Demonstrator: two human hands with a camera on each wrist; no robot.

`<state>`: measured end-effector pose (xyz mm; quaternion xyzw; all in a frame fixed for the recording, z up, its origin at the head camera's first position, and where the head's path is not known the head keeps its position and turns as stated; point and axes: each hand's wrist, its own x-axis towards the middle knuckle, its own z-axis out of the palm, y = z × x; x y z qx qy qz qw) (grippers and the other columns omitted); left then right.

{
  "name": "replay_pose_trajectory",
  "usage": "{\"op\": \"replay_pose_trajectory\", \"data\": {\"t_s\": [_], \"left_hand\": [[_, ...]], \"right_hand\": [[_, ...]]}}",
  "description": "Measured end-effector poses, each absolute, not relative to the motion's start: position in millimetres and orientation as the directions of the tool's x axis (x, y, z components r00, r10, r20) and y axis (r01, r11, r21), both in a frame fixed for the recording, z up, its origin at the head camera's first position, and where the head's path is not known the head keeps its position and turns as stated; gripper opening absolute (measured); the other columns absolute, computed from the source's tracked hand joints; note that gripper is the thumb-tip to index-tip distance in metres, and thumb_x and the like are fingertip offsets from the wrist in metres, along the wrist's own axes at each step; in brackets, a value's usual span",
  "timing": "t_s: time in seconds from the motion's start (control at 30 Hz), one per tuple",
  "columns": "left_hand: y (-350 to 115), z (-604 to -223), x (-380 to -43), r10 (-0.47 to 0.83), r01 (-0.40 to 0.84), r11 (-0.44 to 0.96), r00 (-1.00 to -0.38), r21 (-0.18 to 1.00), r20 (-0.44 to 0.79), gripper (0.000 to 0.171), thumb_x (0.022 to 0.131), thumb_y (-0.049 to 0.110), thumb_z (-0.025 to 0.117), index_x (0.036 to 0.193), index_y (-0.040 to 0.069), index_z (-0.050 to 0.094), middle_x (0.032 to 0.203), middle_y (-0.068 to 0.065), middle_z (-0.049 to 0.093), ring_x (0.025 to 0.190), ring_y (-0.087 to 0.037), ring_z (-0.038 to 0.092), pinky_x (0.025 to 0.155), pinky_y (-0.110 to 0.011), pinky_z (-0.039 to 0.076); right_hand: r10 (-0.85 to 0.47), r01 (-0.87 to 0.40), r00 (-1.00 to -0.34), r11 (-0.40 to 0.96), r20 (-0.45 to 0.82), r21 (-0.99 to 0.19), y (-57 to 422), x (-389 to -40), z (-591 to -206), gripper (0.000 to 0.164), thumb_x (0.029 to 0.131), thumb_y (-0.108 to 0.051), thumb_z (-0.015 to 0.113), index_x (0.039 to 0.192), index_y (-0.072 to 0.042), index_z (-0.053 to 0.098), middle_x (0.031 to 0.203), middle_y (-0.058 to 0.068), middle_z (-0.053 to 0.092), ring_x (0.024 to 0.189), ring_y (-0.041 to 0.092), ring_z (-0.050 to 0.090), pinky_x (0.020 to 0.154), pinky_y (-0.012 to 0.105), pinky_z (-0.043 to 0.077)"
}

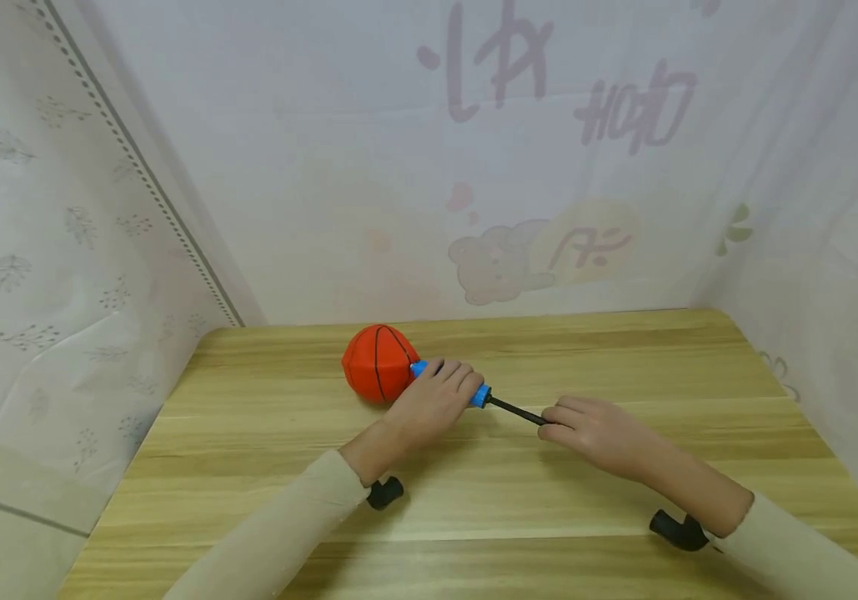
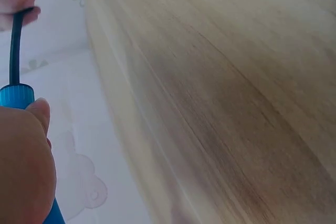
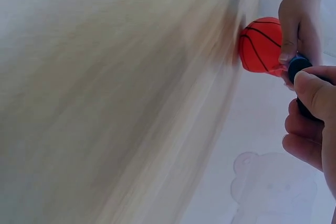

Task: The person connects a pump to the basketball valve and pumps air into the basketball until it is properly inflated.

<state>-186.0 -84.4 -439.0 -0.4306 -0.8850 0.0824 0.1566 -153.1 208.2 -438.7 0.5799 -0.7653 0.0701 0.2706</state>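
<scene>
At left, a red ball is sitting on the worktop, appearing to touch the near end of a blue pump barrel. The left hand's fingers are grasping that barrel; the left wrist view is showing its ribbed collar but leaving out the ball. A black rod is extending rightward to the right hand, whose curled fingers are gripping a black handle, which the right wrist view is revealing while the head view is mostly hiding it.
</scene>
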Motion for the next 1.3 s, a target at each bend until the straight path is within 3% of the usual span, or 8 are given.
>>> {"op": "replay_pose_trajectory", "data": {"t_s": [0.67, 1.07, 1.13, 1.2, 1.27, 1.3], "left_hand": [[-85.8, -439.4, -189.9, 0.763, 0.708, 0.646, -0.601, -0.285, 0.238, 0.026, 0.105, 0.023, 0.058, 0.126, 0.009, 0.051, 0.122, -0.005, 0.058, 0.115, -0.024, 0.053, 0.105, -0.043, 0.043], [-75.1, -442.2, -188.3, 0.749, 0.696, 0.662, -0.625, -0.279, 0.221, 0.028, 0.104, 0.023, 0.06, 0.127, 0.009, 0.052, 0.123, -0.005, 0.058, 0.116, -0.024, 0.051, 0.105, -0.045, 0.041], [-73.8, -442.3, -187.3, 0.748, 0.694, 0.663, -0.624, -0.28, 0.226, 0.027, 0.104, 0.023, 0.059, 0.126, 0.009, 0.052, 0.123, -0.005, 0.058, 0.115, -0.024, 0.051, 0.105, -0.045, 0.041], [-72.6, -442.6, -186.6, 0.75, 0.695, 0.662, -0.62, -0.283, 0.232, 0.026, 0.105, 0.023, 0.058, 0.125, 0.009, 0.052, 0.122, -0.005, 0.057, 0.114, -0.024, 0.051, 0.104, -0.045, 0.042], [-71.5, -443.1, -186.1, 0.754, 0.698, 0.657, -0.612, -0.285, 0.238, 0.025, 0.105, 0.023, 0.058, 0.124, 0.009, 0.051, 0.121, -0.005, 0.057, 0.112, -0.024, 0.051, 0.103, -0.044, 0.042], [-71.1, -443.5, -186.0, 0.756, 0.7, 0.654, -0.608, -0.286, 0.242, 0.024, 0.105, 0.022, 0.058, 0.124, 0.009, 0.052, 0.12, -0.005, 0.057, 0.112, -0.024, 0.051, 0.102, -0.044, 0.043]], "right_hand": [[-0.831, -0.92, -0.168, 0.326, 0.531, 0.219, 221.9, -147.4, -437.3, 0.044, 0.113, -0.017, 0.029, 0.097, -0.01, 0.069, 0.097, 0.002, 0.068, 0.081, 0.013, 0.063, 0.069, 0.023, 0.056], [-0.859, -0.925, -0.22, 0.334, 0.463, 0.18, 196.3, -165.6, -437.8, 0.053, 0.113, -0.019, 0.018, 0.102, -0.009, 0.068, 0.101, 0.002, 0.067, 0.086, 0.016, 0.061, 0.073, 0.025, 0.055], [-0.864, -0.925, -0.236, 0.34, 0.444, 0.172, 191.1, -168.9, -438.7, 0.045, 0.113, -0.018, 0.024, 0.103, -0.009, 0.068, 0.102, 0.002, 0.066, 0.086, 0.015, 0.061, 0.074, 0.025, 0.054], [-0.868, -0.923, -0.245, 0.345, 0.433, 0.17, 185.5, -172.0, -438.7, 0.025, 0.11, -0.011, 0.043, 0.104, -0.009, 0.068, 0.103, 0.002, 0.066, 0.087, 0.015, 0.06, 0.074, 0.025, 0.054], [-0.872, -0.921, -0.248, 0.347, 0.422, 0.176, 179.8, -175.2, -438.2, 0.009, 0.1, -0.005, 0.063, 0.104, -0.01, 0.068, 0.104, 0.001, 0.066, 0.088, 0.014, 0.06, 0.074, 0.023, 0.053], [-0.873, -0.921, -0.249, 0.348, 0.42, 0.176, 177.0, -176.6, -437.8, 0.014, 0.093, -0.003, 0.071, 0.104, -0.01, 0.068, 0.104, 0.001, 0.066, 0.088, 0.014, 0.06, 0.074, 0.023, 0.053]]}}
